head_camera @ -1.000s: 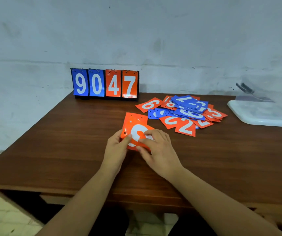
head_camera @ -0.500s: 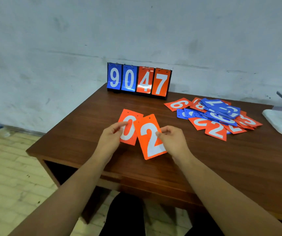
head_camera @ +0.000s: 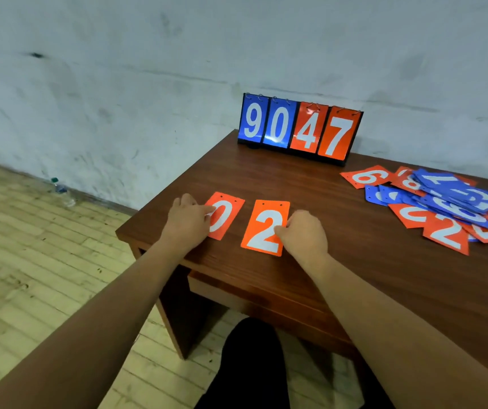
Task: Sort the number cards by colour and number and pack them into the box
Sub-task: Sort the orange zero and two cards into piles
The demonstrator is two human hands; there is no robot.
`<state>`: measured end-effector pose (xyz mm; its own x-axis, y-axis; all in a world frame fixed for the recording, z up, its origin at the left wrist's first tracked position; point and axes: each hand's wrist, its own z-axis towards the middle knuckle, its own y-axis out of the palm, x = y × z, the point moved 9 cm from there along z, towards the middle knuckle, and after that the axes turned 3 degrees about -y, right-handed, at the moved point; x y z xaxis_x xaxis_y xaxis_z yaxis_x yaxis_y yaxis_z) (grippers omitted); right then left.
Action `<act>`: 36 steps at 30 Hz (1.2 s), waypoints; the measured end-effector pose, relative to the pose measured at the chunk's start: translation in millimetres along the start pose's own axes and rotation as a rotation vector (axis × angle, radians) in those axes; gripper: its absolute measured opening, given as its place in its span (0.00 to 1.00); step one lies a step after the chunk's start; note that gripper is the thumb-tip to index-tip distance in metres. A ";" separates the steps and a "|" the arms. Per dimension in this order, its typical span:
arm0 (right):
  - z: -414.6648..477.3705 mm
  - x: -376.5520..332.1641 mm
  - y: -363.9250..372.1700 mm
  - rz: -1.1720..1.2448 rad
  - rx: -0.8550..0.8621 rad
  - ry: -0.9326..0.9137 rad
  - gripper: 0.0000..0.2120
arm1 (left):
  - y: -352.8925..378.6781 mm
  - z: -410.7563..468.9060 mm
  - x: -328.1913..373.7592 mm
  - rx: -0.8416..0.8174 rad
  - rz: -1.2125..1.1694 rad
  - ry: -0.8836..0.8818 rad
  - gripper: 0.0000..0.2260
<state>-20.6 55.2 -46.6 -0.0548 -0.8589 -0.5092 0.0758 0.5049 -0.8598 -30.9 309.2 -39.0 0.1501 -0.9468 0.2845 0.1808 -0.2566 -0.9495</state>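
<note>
Two orange number cards lie side by side near the table's left front corner. My left hand [head_camera: 188, 221] pinches the left edge of the orange 0 card [head_camera: 226, 215]. My right hand [head_camera: 303, 233] pinches the right edge of the orange 2 card [head_camera: 263, 227]. A gap of bare wood separates the two cards. A loose pile of orange and blue number cards [head_camera: 443, 206] lies on the table at the right. No box shows in this view.
A black flip scoreboard [head_camera: 299, 128] reading 9 0 4 7 stands at the back against the wall. The wooden table [head_camera: 355, 276] ends at its left edge beside my left hand. A plastic bottle [head_camera: 61, 190] lies on the floor by the wall.
The two cards went from overlapped in my hands to spread apart and laid flat on the table. My view swung left, so the white tray at the right left the frame.
</note>
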 end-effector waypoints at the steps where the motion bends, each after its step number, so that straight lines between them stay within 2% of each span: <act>1: -0.7 -1.3 2.0 -0.055 -0.008 -0.009 0.17 | -1.3 0.1 -0.9 0.020 0.040 -0.003 0.16; 3: -4.8 -6.9 -2.8 -0.128 0.046 -0.077 0.23 | -5.2 -0.5 4.5 0.069 0.091 0.043 0.16; 5: -13.6 -21.2 -6.4 -0.144 0.095 -0.267 0.23 | -5.4 -1.5 12.9 0.077 0.067 0.133 0.18; 8: -27.1 -35.6 8.9 -0.141 -0.053 -0.510 0.21 | 5.3 -2.3 16.8 -0.048 0.015 0.196 0.19; 10: -30.9 -36.7 18.0 -0.141 -0.142 -0.548 0.21 | 8.5 -3.5 17.9 -0.118 -0.028 0.207 0.18; 15: -32.6 -55.3 28.9 -0.153 -0.179 -0.584 0.22 | 0.5 -5.7 8.4 -0.154 -0.073 0.166 0.16; 20: -35.0 -61.5 24.4 -0.080 -0.129 -0.531 0.21 | -11.5 -11.4 3.1 -0.090 -0.095 0.139 0.16; 23: -27.6 -41.6 -5.6 -0.025 -0.068 -0.459 0.22 | -26.7 -12.5 24.3 0.017 -0.229 0.206 0.13; 26: -10.6 0.0 -50.0 -0.041 -0.016 -0.345 0.22 | -30.8 -7.4 79.3 0.016 -0.306 0.288 0.13; 31: 19.6 91.9 -116.7 -0.091 0.075 -0.160 0.23 | -10.5 9.0 201.6 -0.092 -0.424 0.427 0.12; 36: 42.6 186.1 -157.5 -0.232 0.127 0.036 0.27 | 44.8 22.0 309.8 -0.218 -0.400 0.440 0.11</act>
<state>-0.3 -187.8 -4.4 -0.1204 -0.9458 -0.3015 0.1814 0.2777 -0.9434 45.1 8.6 9.5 -0.3105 -0.7486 0.5857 -0.0694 -0.5967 -0.7995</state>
